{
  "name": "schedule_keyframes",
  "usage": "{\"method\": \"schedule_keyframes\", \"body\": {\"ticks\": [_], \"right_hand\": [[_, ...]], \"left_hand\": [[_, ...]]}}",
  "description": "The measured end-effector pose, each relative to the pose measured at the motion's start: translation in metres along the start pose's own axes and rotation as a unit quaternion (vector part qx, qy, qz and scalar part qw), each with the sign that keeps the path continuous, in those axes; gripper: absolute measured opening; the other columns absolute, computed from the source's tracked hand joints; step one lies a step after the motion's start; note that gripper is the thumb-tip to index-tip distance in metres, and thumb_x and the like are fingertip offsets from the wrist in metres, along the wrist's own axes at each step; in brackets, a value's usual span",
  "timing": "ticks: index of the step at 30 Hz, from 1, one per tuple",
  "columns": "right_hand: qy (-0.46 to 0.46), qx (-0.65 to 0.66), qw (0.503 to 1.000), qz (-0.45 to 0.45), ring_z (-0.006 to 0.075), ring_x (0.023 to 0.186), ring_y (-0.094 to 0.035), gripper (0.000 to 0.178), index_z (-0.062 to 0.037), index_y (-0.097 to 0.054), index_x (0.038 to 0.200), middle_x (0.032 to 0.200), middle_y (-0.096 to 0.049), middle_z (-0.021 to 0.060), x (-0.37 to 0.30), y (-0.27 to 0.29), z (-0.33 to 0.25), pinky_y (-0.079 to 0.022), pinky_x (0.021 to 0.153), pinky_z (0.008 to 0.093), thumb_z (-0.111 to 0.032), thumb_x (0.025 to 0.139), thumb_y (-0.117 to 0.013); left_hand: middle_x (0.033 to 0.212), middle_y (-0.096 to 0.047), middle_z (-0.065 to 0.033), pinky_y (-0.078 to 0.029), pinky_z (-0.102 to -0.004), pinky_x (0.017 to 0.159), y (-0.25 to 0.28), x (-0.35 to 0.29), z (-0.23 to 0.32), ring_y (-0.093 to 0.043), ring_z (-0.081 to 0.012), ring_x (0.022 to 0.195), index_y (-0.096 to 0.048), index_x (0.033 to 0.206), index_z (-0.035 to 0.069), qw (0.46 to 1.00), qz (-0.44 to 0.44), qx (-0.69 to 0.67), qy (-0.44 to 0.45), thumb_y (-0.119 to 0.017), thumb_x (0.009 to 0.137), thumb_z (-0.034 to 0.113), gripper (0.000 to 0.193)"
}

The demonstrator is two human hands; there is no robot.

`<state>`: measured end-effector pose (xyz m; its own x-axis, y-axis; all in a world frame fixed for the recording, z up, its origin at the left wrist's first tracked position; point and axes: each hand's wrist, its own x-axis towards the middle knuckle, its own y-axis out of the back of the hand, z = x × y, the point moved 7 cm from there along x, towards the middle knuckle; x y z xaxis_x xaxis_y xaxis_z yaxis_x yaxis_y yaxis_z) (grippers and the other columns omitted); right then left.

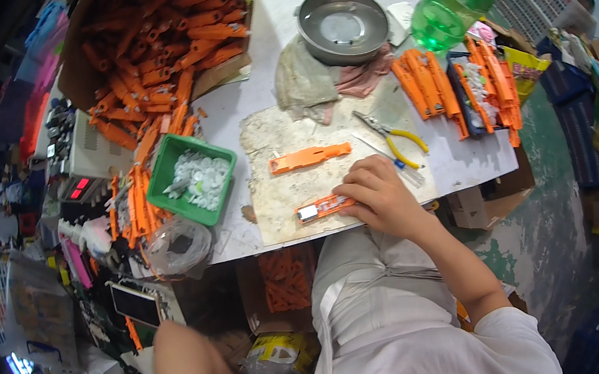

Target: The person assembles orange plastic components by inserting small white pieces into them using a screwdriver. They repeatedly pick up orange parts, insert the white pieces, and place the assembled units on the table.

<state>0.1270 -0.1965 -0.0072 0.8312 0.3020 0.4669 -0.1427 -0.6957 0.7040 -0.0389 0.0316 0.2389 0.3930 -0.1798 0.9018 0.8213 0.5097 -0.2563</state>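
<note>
My right hand [381, 195] is closed around the right end of an orange plastic housing half [328, 206], which lies near the table's front edge. Its open inner side faces up, with small parts inside and a white block at the left end. Just beyond it lies a second orange shell [311, 157], smooth side up. Yellow-handled pliers [388, 131] and a thin screwdriver [401, 162] rest beyond my fingers. My left arm [195, 372] is bent at the lower left; its hand does not show.
A green tray [230, 173] of small whitish parts stands left, beside a clear plastic bag [179, 245]. Behind are a carton [72, 73] heaped with orange shells and a grey metal bowl [313, 43] by rags [301, 82]. Orange assemblies [422, 86] and a green bottle [446, 8] stand right.
</note>
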Motion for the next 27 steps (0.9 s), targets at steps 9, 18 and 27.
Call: {"method": "schedule_keyframes", "body": {"ticks": [9,18,27], "right_hand": [[-0.013,-0.011,1.000,-0.014,0.0253,0.097,-0.052,0.034,-0.0068,-0.065,0.097,0.093,-0.058,0.0048,0.007,-0.002,-0.008,-0.040,0.088,0.0406,-0.019,0.067,-0.075],[-0.029,0.022,0.998,-0.046,0.0247,0.099,-0.052,0.034,-0.0080,-0.064,0.099,0.096,-0.057,0.0042,0.007,-0.003,-0.004,-0.040,0.090,0.0417,-0.019,0.069,-0.075],[-0.026,0.022,0.998,-0.050,0.0243,0.101,-0.052,0.035,-0.0086,-0.063,0.100,0.096,-0.057,0.0044,0.007,-0.004,-0.003,-0.040,0.092,0.0429,-0.020,0.069,-0.074]], "left_hand": [[0.083,-0.063,-0.0132,-0.053,-0.0356,0.058,0.105,-0.080,-0.146,-0.063,-0.0270,0.072,-0.061,0.078,-0.002,0.923,-0.181,-0.037,0.338,-0.073,0.077,0.028,0.032],[0.089,-0.056,-0.0074,-0.041,-0.0401,0.090,0.158,-0.095,-0.219,-0.053,-0.0242,0.100,-0.063,0.084,0.001,0.640,-0.306,0.647,0.280,-0.063,0.071,0.012,0.017],[0.088,-0.055,-0.0067,-0.038,-0.0440,0.096,0.150,-0.092,-0.239,-0.053,-0.0216,0.100,-0.062,0.085,0.003,0.537,-0.437,0.662,0.288,-0.061,0.071,0.014,0.018]]}}
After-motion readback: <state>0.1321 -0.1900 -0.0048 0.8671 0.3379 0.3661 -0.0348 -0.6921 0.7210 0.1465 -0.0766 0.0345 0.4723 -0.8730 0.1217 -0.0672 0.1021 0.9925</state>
